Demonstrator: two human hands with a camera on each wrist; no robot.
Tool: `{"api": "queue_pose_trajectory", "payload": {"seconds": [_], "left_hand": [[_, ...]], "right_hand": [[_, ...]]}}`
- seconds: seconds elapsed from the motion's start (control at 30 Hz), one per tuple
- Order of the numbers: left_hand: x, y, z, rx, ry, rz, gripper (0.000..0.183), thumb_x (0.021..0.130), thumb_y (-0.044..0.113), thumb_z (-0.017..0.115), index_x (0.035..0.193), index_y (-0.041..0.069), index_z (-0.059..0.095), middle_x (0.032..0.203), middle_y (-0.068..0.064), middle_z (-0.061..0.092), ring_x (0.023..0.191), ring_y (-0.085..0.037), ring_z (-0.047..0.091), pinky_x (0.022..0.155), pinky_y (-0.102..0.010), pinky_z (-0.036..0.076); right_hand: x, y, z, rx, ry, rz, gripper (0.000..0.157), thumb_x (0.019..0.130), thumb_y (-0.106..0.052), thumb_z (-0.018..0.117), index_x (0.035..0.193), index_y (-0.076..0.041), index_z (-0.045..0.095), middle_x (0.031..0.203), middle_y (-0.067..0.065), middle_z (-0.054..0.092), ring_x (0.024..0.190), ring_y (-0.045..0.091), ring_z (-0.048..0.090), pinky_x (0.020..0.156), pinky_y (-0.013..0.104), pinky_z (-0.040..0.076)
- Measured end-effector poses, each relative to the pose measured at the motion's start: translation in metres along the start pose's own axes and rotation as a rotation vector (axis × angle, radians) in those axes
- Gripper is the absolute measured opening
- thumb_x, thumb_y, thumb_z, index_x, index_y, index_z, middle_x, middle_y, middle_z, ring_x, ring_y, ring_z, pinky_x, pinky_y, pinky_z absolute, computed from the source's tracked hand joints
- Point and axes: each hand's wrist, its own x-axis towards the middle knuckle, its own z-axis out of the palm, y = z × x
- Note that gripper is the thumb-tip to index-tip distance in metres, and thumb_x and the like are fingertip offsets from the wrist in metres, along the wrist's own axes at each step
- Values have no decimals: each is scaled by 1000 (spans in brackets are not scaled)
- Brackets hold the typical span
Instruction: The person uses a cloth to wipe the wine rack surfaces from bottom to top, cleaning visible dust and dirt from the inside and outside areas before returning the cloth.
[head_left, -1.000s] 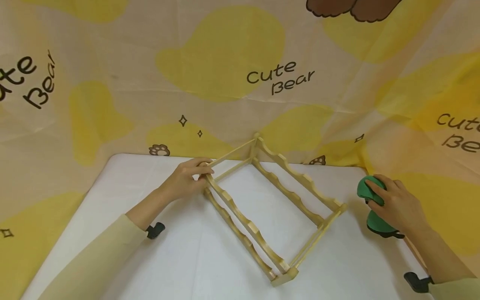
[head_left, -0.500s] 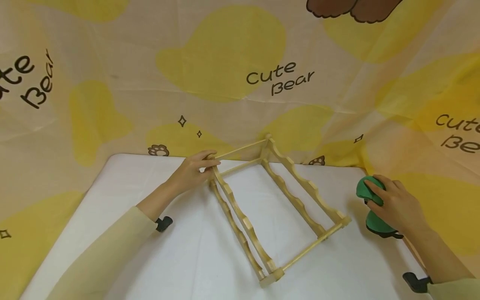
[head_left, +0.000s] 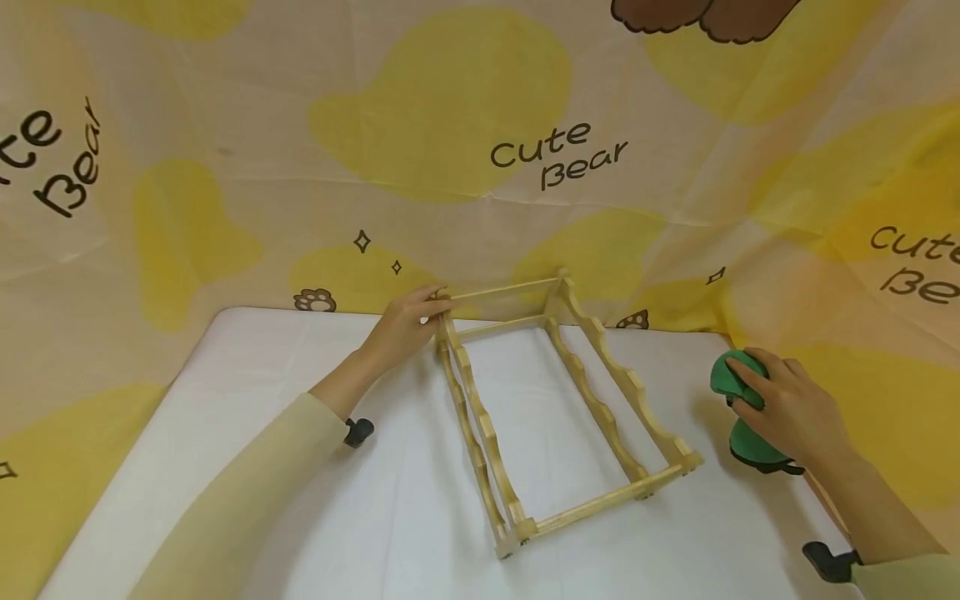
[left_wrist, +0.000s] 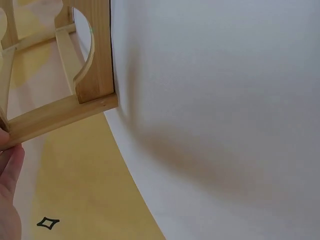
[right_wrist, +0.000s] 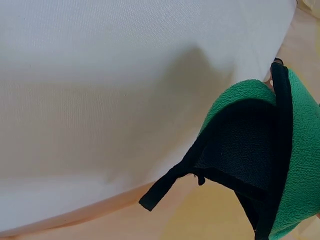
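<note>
A pale wooden rack [head_left: 600,503] with scalloped rails, shaped like a wine rack, stands at an angle across the middle of the table. At its far left corner my left hand [head_left: 397,332] pinches the wood between thumb and fingers. The left wrist view shows that rack corner [left_wrist: 100,75] close up, with fingertips at the end of a bar. Off to the right, my right hand [head_left: 802,408] grips a green terry-cloth piece [head_left: 756,446] with black edging, which looks like a cleaning mitt. In the right wrist view its dark lining and a loose black strap [right_wrist: 167,187] show.
The white tabletop [head_left: 262,367] ends at a yellow and beige printed cloth [head_left: 450,100], which rises behind and along both sides. Black wrist-worn devices [head_left: 360,432] sit under both forearms. The mitt hangs near the table's right edge.
My left hand has moved right and away, turning the rack clockwise. Its far end has swung right and its near left corner left. The right hand and green mitt have barely moved.
</note>
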Motion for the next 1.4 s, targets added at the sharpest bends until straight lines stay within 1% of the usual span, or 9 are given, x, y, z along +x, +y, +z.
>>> {"api": "queue_pose_trajectory", "payload": {"seconds": [0.2, 0.4, 0.6, 0.7, 0.77, 0.9, 1.07, 1.2, 1.4], "left_hand": [[12, 0, 4, 54, 11, -27, 26, 92, -12, 72, 116, -3, 78, 135, -29, 64, 124, -44, 65, 98, -44, 59], [17, -2, 5, 88, 8, -23, 26, 92, -10, 73, 116, -2, 78, 133, -28, 66, 123, -44, 65, 99, -45, 58], [10, 0, -1, 112, 52, -17, 28, 90, -11, 73, 116, -2, 78, 132, -25, 67, 121, -41, 67, 93, -45, 61], [3, 3, -9, 145, 88, 15, 32, 88, -13, 73, 117, -1, 77, 131, -23, 69, 117, -41, 69, 87, -45, 63], [-2, 8, -15, 164, 111, 47, 34, 86, -13, 73, 118, -1, 77, 130, -23, 69, 114, -41, 71, 80, -45, 64], [-11, 19, -25, 163, 137, 116, 33, 83, -12, 76, 115, -2, 78, 128, -22, 71, 108, -41, 73, 72, -45, 64], [-21, 39, -29, 171, 119, 209, 31, 82, -8, 79, 111, -1, 78, 123, -23, 73, 99, -39, 76, 66, -41, 64], [-28, 57, -30, 175, 101, 270, 32, 80, -7, 81, 110, 1, 78, 120, -22, 73, 93, -34, 77, 60, -35, 62], [-40, 85, -29, 163, 58, 341, 34, 79, -1, 81, 113, 3, 78, 122, -19, 74, 91, -28, 77, 64, -32, 63]], "right_hand": [[1, 0, 1, 2, 2, 0, 71, 77, -16, 87, 142, -4, 61, 143, 24, 51, 116, 47, 52, 65, 66, 57], [1, -1, 0, 7, 16, -6, 70, 76, -15, 87, 140, -3, 62, 142, 24, 51, 113, 46, 52, 62, 64, 57], [3, -3, -1, 9, 6, -4, 71, 77, -15, 87, 142, -5, 61, 143, 24, 50, 116, 46, 51, 65, 65, 56], [3, -3, -2, 13, 11, -7, 70, 77, -15, 87, 142, -4, 61, 142, 24, 50, 116, 46, 51, 64, 65, 56], [3, -3, -3, 14, 15, -6, 70, 77, -15, 87, 141, -3, 62, 142, 24, 51, 116, 46, 51, 63, 65, 57], [1, -4, -3, 21, 16, -1, 70, 77, -15, 86, 142, -3, 61, 142, 24, 51, 116, 47, 51, 62, 64, 57], [-1, -4, -2, 23, 31, -4, 70, 76, -14, 86, 141, -2, 62, 142, 24, 51, 114, 46, 51, 63, 65, 56], [-2, -4, -1, 19, 41, -13, 70, 76, -14, 86, 141, -2, 62, 141, 24, 52, 114, 46, 51, 64, 67, 56], [-3, -6, -1, 19, 34, -4, 71, 76, -14, 86, 142, -4, 61, 142, 24, 51, 115, 46, 51, 68, 68, 55]]}}
